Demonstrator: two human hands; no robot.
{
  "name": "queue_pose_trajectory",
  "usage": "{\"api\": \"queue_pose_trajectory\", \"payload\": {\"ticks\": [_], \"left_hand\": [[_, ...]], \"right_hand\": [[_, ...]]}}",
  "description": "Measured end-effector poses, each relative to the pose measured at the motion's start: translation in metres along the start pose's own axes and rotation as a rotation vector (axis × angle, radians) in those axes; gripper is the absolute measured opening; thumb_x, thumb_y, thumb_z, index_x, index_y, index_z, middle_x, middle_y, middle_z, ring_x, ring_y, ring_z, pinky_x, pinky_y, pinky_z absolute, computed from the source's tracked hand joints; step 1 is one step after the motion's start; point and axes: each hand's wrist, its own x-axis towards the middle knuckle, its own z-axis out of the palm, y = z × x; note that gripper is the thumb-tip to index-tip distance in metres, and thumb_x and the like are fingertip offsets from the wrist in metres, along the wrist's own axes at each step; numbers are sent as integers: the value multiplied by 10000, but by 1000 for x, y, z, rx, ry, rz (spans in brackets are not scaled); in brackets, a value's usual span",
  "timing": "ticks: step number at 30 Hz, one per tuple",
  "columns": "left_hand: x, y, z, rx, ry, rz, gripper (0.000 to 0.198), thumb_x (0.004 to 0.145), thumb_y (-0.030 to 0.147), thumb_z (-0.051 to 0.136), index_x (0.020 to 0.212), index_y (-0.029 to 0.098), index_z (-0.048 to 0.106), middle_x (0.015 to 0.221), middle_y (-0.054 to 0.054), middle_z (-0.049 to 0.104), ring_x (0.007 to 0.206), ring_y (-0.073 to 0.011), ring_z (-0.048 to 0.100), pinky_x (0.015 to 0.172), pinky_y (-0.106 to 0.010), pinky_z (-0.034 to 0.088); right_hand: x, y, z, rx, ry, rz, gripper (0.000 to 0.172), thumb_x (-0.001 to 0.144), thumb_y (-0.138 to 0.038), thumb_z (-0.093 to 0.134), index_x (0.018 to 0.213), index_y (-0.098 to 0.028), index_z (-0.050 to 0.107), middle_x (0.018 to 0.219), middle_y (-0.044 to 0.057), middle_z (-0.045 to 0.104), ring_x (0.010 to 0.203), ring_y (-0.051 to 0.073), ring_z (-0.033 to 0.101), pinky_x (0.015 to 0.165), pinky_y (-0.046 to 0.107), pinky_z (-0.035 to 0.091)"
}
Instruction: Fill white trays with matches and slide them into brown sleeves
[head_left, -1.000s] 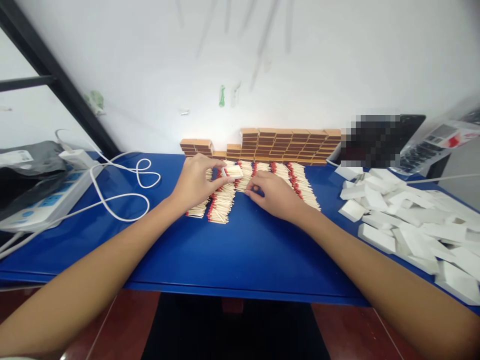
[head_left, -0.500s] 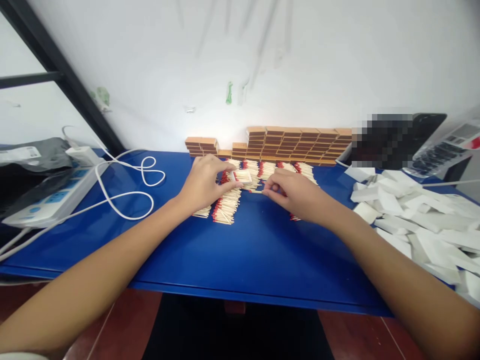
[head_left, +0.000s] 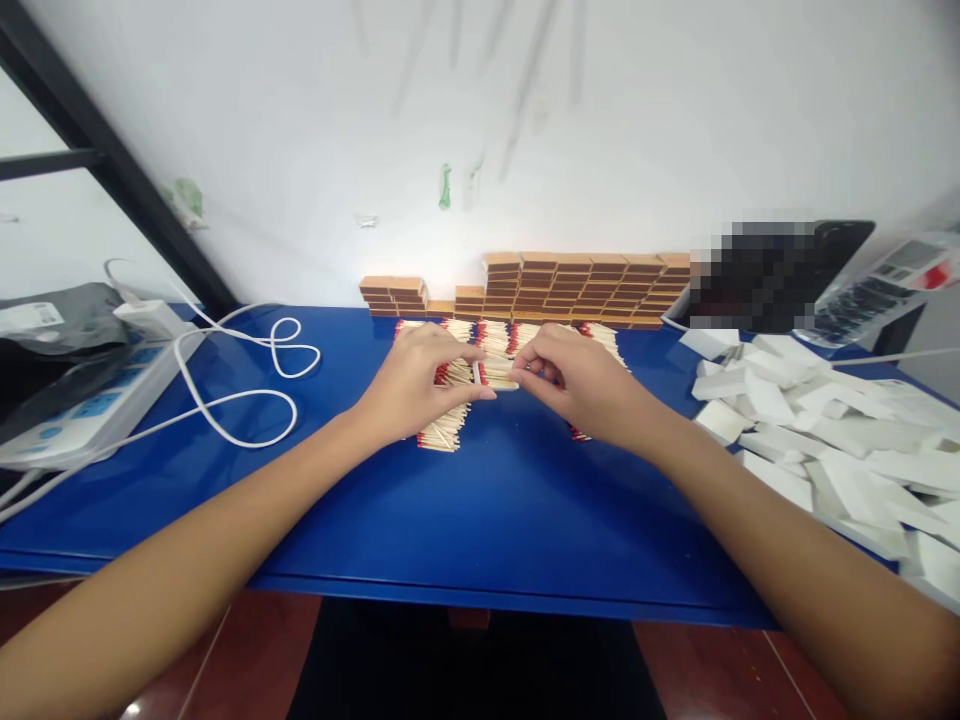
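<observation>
My left hand [head_left: 424, 385] pinches a small white matchbox tray [head_left: 476, 372] between thumb and fingers. Red-headed matches [head_left: 498, 374] lie in the tray with their heads toward the left. At the tray's right end, my right hand [head_left: 574, 380] has thumb and forefinger closed on the pale end of a match; how many it holds is too small to tell. Rows of loose matches [head_left: 442, 432] are laid on the blue table [head_left: 495, 520] around and behind both hands, partly covered by them.
Brown matchboxes [head_left: 577, 285] are stacked along the wall. White paper trays [head_left: 810, 420] form a heap on the right, near a dark phone [head_left: 844, 265] and a clear plastic package [head_left: 874, 295]. On the left are a power strip [head_left: 112, 395] and a looping white cable [head_left: 289, 400].
My right hand has brought the match leftward to the tray. The tray in my left hand has shifted slightly down, and the two hands are closer together. The view has shifted a little.
</observation>
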Motion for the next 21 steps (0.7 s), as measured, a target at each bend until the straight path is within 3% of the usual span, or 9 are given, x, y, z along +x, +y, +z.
{"api": "queue_pose_trajectory", "payload": {"ticks": [10,13,17,21], "left_hand": [[0,2,-1,8,4,-6,388,774,450,944,1085,260,811,922,-10,793,911,-231,688,854,-378,479],[0,1,-1,9,2,6,384,776,431,948,1084,248,809,921,-8,796,890,-218,687,850,-369,482],[0,-6,-2,97,36,-79,331,811,444,923,1060,259,809,987,-20,814,941,-243,702,879,-395,492],[0,-14,-4,150,103,-164,352,828,461,906,1095,252,811,1065,-52,825,976,-278,710,898,-434,507]], "right_hand": [[-1,-2,0,-26,-21,-36,75,977,-225,618,910,-226,652,932,68,648,800,206,590,705,330,460],[-1,-3,0,-23,24,-23,68,969,-237,633,911,-224,665,913,57,640,758,191,568,688,327,443],[1,3,7,-41,147,74,99,971,-280,643,896,-223,675,815,30,616,691,181,530,684,341,417],[3,11,20,-76,102,87,96,941,-220,641,857,-215,687,825,40,632,742,197,570,704,341,423]]}}
